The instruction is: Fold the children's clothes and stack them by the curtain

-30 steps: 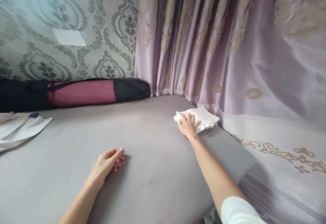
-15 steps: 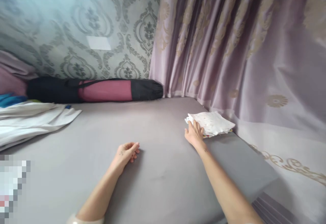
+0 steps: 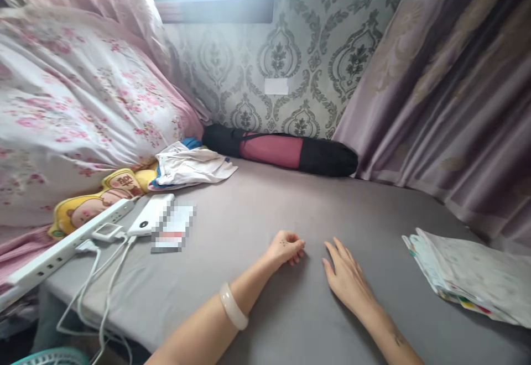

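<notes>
- Far left, you have floral fabric (image 3: 74, 91) heaped up, with a yellow plush (image 3: 89, 210) along its lower edge.
- In front of the plush, a white power strip (image 3: 70, 249) lies at a slant on the grey sheet (image 3: 240, 215); a white charger (image 3: 108, 231) is at it, and white cables (image 3: 108, 293) trail down over the edge.
- Just right of the strip sits a white device (image 3: 151, 215) with a round dark mark, beside a pixelated item (image 3: 174, 229) you can't make out.
- Behind these, a crumpled white garment (image 3: 194, 166) lies near the end of a long black and pink bag (image 3: 271, 151), which rests along the wall.
- Your left hand (image 3: 285, 248), a pale bangle (image 3: 233, 307) on that forearm, is near the middle; its fingers are loosely curled in, with nothing visible in them.
- Your right hand (image 3: 348, 279) is just beside it, fingers released and extended, palm down and empty; you can't tell whether it touches the sheet.
- Farther right, well apart from that hand, your stack of folded cloths (image 3: 477, 279) lies flat on the sheet, near the purple curtain (image 3: 394, 105).
</notes>
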{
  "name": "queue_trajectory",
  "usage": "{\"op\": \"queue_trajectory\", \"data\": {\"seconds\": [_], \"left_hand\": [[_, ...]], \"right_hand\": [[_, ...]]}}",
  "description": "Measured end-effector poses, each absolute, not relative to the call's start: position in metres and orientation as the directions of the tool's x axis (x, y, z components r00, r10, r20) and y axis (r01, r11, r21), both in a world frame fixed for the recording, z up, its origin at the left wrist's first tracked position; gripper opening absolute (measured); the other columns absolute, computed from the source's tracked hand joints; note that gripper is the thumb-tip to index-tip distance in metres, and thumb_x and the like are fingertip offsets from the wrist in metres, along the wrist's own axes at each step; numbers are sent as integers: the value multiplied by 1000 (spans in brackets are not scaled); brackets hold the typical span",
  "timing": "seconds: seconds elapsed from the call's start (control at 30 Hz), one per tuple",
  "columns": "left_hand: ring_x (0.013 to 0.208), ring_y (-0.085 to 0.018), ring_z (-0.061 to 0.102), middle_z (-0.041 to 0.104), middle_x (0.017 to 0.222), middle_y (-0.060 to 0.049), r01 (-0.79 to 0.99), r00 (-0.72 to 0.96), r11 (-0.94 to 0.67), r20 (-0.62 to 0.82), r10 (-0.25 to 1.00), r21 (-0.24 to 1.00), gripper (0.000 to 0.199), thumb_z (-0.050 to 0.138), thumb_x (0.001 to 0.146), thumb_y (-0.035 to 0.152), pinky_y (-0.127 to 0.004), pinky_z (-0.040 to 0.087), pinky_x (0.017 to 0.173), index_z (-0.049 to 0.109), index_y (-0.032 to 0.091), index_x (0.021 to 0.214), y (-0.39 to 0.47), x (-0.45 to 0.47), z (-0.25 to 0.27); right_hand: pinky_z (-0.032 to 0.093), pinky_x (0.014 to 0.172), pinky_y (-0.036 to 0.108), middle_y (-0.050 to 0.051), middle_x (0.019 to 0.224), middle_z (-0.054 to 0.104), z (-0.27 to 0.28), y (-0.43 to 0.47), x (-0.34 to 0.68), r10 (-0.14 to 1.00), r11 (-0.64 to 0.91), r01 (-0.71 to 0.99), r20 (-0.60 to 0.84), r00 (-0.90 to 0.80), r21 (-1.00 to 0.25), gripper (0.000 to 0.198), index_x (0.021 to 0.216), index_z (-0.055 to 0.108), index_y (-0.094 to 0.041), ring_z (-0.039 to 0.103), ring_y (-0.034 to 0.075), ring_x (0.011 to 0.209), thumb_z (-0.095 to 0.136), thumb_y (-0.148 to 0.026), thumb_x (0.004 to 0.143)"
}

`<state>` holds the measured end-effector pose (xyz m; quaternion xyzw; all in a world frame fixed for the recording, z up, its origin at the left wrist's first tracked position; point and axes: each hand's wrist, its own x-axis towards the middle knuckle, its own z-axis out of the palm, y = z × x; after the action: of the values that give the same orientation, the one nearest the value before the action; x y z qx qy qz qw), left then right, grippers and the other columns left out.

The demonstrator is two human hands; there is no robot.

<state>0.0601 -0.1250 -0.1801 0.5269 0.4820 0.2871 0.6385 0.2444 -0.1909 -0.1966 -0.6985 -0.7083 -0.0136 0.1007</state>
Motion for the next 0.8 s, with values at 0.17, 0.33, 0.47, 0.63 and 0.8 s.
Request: {"op": "queue_trajectory", "data": {"seconds": [0.17, 0.33, 0.47, 0.63, 0.8], "left_hand": [[42, -6, 52, 64, 61, 2, 228, 401, 303, -373, 837, 925, 17, 64, 79, 29, -18, 36, 40, 60, 15, 70, -108, 38, -176], [40, -7, 51, 65, 57, 0, 188, 201, 332, -367, 908, 924, 11, 69, 74, 20, -18, 33, 38, 63, 14, 67, -86, -7, -164], [41, -10, 52, 64, 54, -4, 67, -13, 338, -337, 941, 939, 11, 72, 68, 15, -19, 33, 39, 64, 12, 62, -66, -50, -153], [48, -6, 53, 63, 62, -1, -134, -448, 211, -249, 858, 968, 9, 66, 73, 15, -17, 37, 46, 59, 14, 68, -30, -113, -138], [46, -7, 48, 50, 56, 4, -257, -761, 97, -263, 593, 962, 16, 58, 74, 12, -18, 39, 48, 46, 18, 65, 4, -169, -125]], "right_hand": [[33, 111, 49, 15, 147, 46, -207, -192, 225, 981, 65, 993, 187, -45, -103, 53, 135, 55, -12, 41, 29, 137, 26, -33, 96], [32, 112, 49, 14, 146, 47, -220, -191, 228, 968, 69, 994, 248, -45, -86, 56, 135, 55, -13, 41, 28, 136, 23, -37, 96], [31, 112, 50, 14, 146, 47, -225, -190, 229, 959, 77, 994, 278, -52, -82, 57, 135, 55, -12, 40, 29, 137, 21, -38, 96], [32, 112, 50, 13, 146, 48, -226, -190, 228, 958, 76, 994, 281, -51, -79, 60, 135, 55, -11, 41, 29, 136, 19, -40, 96], [32, 112, 51, 14, 146, 47, -226, -191, 228, 960, 70, 994, 278, -43, -89, 62, 135, 55, -11, 41, 29, 137, 17, -40, 96]]}}
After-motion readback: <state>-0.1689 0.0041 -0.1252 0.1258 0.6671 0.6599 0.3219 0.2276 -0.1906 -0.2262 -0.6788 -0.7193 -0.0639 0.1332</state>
